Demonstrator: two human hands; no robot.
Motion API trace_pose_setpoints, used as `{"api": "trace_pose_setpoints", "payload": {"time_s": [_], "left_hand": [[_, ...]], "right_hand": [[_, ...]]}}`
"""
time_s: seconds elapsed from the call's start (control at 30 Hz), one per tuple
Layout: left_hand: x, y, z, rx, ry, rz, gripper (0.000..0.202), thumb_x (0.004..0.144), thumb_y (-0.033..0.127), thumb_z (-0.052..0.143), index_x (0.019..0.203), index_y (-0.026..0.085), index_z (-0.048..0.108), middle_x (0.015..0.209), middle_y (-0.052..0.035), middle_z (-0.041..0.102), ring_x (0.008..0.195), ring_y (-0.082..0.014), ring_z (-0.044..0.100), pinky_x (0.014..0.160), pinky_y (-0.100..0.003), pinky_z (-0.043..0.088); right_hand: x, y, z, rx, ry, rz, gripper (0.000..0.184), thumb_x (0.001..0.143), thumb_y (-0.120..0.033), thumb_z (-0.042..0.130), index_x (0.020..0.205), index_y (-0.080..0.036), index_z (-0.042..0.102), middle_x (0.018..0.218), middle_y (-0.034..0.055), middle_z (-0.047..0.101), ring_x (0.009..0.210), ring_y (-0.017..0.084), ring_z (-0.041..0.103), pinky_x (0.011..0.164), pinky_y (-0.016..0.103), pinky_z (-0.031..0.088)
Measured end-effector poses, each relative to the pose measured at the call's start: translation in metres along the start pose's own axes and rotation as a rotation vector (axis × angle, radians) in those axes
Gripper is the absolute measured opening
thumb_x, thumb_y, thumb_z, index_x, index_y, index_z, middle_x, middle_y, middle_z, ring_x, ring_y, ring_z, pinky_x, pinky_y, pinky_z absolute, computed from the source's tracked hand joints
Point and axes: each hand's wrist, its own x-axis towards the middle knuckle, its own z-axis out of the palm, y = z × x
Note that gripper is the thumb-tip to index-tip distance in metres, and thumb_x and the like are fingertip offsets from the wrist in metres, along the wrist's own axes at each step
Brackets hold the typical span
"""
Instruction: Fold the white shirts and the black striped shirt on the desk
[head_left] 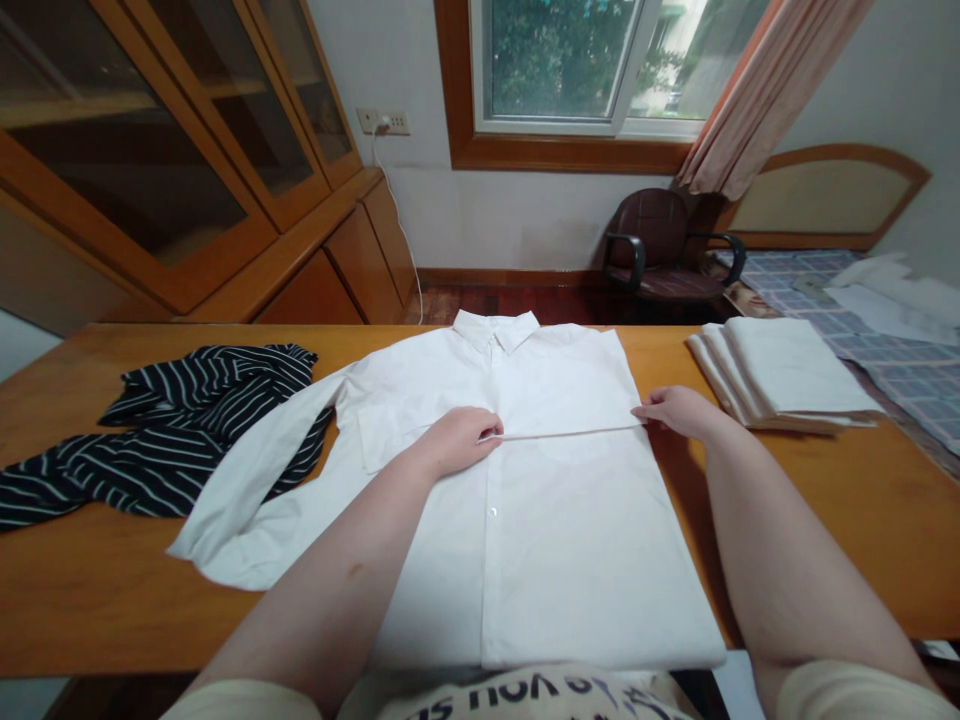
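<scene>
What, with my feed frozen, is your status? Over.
Left hand, right hand pinching white shirt. Shirt front up, collar farthest. Striped garment partly under one sleeve.

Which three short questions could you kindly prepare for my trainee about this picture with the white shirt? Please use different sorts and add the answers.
1. True or false: the outstretched sleeve of the white shirt lies across the striped garment.

2. Which hand of the person is nearer to the stack of folded white cloth?

3. Fill in the missing word: the white shirt's ____ is at the end toward the window.

Key:
1. True
2. The right hand
3. Collar
</scene>
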Motion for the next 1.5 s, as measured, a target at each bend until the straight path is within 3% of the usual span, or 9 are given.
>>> {"api": "trace_pose_setpoints", "payload": {"time_s": [0.43,0.63,0.77,0.87,1.0,1.1,1.2,1.33,1.5], "left_hand": [[-0.002,-0.002,0.0,-0.016,-0.016,0.018,0.016,0.084,0.029,0.052,0.089,0.022,0.065,0.083,-0.0008,0.064,0.076,-0.0154,0.056,0.07,-0.026,0.04],[-0.004,-0.002,-0.004,-0.003,-0.054,0.099,0.021,0.079,0.032,0.06,0.098,0.023,0.065,0.09,-0.0012,0.064,0.085,-0.0168,0.057,0.08,-0.028,0.041],[-0.007,-0.002,-0.004,0.043,-0.011,0.119,0.039,0.078,0.042,0.064,0.113,0.025,0.062,0.115,-0.0047,0.061,0.109,-0.0223,0.053,0.097,-0.035,0.035],[-0.008,-0.007,0.0,0.067,-0.03,0.087,0.052,0.077,0.048,0.064,0.124,0.028,0.056,0.138,-0.0056,0.048,0.129,-0.0268,0.039,0.106,-0.04,0.028],[-0.008,-0.014,0.005,0.054,-0.083,0.062,0.057,0.078,0.051,0.062,0.13,0.03,0.052,0.148,-0.0042,0.037,0.137,-0.0285,0.028,0.109,-0.043,0.024],[-0.007,-0.013,0.003,0.046,-0.026,0.069,0.037,0.082,0.045,0.059,0.115,0.029,0.063,0.139,-0.0036,0.049,0.13,-0.0254,0.039,0.106,-0.041,0.029],[-0.005,-0.008,-0.001,0.041,0.037,0.105,0.018,0.083,0.034,0.057,0.094,0.025,0.068,0.117,-0.0028,0.063,0.114,-0.0213,0.052,0.1,-0.037,0.035],[-0.003,-0.003,-0.005,0.037,0.033,0.131,0.014,0.084,0.026,0.054,0.085,0.023,0.067,0.09,-0.0019,0.068,0.092,-0.0179,0.059,0.089,-0.033,0.039],[-0.003,-0.001,-0.007,0.032,0.016,0.08,0.014,0.082,0.022,0.05,0.08,0.021,0.064,0.081,-0.0014,0.066,0.08,-0.0164,0.058,0.078,-0.029,0.04]], "right_hand": [[0.012,0.018,0.006,0.298,-0.138,0.021,0.032,0.069,-0.041,0.068,0.057,-0.02,0.047,0.045,-0.0041,0.047,0.04,0.009,0.036,0.045,0.024,0.027],[0.015,0.02,0.006,0.074,-0.068,0.004,0.027,0.071,-0.039,0.068,0.06,-0.018,0.055,0.047,-0.003,0.048,0.044,0.009,0.04,0.047,0.024,0.029],[0.017,0.022,0.006,0.074,-0.029,0.028,0.021,0.075,-0.035,0.064,0.065,-0.018,0.058,0.059,0.0022,0.061,0.051,0.012,0.049,0.05,0.024,0.034],[0.017,0.022,0.006,0.076,-0.023,0.047,0.018,0.076,-0.034,0.062,0.067,-0.018,0.059,0.064,0.0042,0.064,0.054,0.014,0.053,0.05,0.025,0.036],[0.013,0.018,0.001,-0.035,-0.017,0.041,0.019,0.075,-0.035,0.062,0.068,-0.017,0.062,0.064,0.0047,0.065,0.056,0.015,0.055,0.053,0.025,0.037],[0.009,0.01,-0.002,-0.103,-0.034,0.036,0.03,0.079,-0.042,0.055,0.063,-0.017,0.062,0.06,0.0057,0.063,0.055,0.016,0.055,0.053,0.026,0.037],[0.008,0.003,0.0,-0.139,0.061,0.045,0.046,0.084,-0.053,0.044,0.061,-0.017,0.061,0.058,0.0079,0.062,0.057,0.018,0.056,0.055,0.027,0.037],[0.013,0.001,0.007,-0.113,0.18,0.046,0.033,0.08,-0.048,0.053,0.071,-0.018,0.062,0.069,0.0076,0.066,0.063,0.018,0.058,0.056,0.026,0.037],[0.016,0.009,0.009,0.105,0.12,0.046,0.029,0.083,-0.043,0.048,0.069,-0.018,0.057,0.066,0.0072,0.065,0.058,0.017,0.057,0.053,0.026,0.039]]}}
